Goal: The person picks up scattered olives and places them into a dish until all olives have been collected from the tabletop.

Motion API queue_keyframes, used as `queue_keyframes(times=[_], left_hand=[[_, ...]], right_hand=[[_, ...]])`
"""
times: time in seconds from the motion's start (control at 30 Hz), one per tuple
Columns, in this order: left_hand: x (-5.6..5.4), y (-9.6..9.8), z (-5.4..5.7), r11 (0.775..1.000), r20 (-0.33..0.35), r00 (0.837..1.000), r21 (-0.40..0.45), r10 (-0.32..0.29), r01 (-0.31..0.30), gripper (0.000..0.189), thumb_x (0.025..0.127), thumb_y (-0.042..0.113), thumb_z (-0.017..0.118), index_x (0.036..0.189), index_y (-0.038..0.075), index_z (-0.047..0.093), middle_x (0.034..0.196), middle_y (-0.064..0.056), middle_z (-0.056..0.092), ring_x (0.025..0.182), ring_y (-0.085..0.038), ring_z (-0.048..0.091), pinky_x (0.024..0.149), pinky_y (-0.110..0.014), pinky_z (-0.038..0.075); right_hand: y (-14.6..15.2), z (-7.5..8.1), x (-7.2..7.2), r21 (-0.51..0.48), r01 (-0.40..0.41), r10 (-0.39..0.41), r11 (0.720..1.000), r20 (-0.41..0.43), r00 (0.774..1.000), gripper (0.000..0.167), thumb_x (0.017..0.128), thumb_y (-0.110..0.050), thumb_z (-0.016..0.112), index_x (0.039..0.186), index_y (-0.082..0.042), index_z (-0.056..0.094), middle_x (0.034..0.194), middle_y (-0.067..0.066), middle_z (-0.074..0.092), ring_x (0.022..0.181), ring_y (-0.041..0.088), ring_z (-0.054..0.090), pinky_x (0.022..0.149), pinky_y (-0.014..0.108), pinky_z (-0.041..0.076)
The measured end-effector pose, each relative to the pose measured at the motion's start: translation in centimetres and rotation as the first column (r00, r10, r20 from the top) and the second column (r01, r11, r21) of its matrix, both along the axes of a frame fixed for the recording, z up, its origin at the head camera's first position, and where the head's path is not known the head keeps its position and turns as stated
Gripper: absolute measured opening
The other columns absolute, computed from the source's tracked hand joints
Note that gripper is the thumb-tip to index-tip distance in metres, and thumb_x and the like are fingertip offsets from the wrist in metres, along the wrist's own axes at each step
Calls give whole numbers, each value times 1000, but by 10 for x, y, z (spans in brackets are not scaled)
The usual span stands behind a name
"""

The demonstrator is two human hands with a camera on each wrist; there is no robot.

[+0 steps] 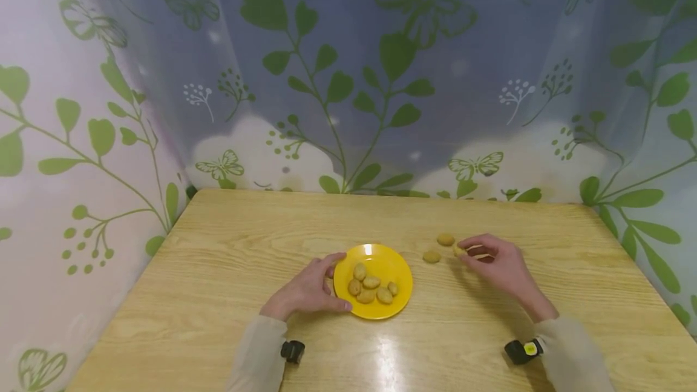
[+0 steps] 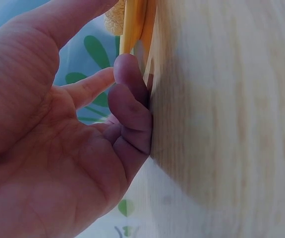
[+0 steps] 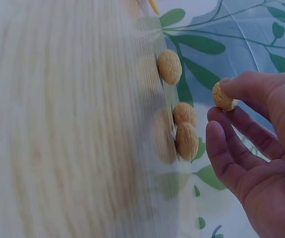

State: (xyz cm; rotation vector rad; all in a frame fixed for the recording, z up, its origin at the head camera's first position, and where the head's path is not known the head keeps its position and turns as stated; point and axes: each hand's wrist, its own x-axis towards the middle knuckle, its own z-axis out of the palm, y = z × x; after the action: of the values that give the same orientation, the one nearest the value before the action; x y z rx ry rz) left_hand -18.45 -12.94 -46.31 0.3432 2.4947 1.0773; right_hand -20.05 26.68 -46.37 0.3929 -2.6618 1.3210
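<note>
A yellow plate (image 1: pixel 394 266) stands on the table with several walnuts (image 1: pixel 371 282) on it, tan and wrinkled. My left hand (image 1: pixel 313 288) holds the plate by its left rim, thumb at the near side and fingers at the far side. To the right of the plate, my right hand (image 1: pixel 503 270) pinches one walnut (image 3: pixel 224 96) between thumb and fingertips, just above the table. Beside that hand lie more loose walnuts (image 1: pixel 432 256); three show in the right wrist view, two of them touching or overlapping there.
The wooden table (image 1: pixel 218 331) has a pale grain and a light reflection near the front. A curtain (image 1: pixel 348 77) printed with leaves and butterflies hangs along the back and both sides. Each wrist carries a small black camera (image 1: pixel 293 351).
</note>
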Motion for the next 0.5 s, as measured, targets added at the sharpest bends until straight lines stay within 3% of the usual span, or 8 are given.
queue_keyframes(times=[0.5], left_hand=[[0, 0, -1, 1000, -5, 1000, -10, -5, 5, 99, 76, 33, 91, 158, 21, 37, 126, -11, 52, 84, -17, 54, 73, -29, 46]], right_hand=[[-23, -7, 6, -13, -83, 82, 996, -73, 994, 20, 88, -7, 79, 108, -12, 77, 107, 9, 74, 87, 1, 69, 72, 23, 60]])
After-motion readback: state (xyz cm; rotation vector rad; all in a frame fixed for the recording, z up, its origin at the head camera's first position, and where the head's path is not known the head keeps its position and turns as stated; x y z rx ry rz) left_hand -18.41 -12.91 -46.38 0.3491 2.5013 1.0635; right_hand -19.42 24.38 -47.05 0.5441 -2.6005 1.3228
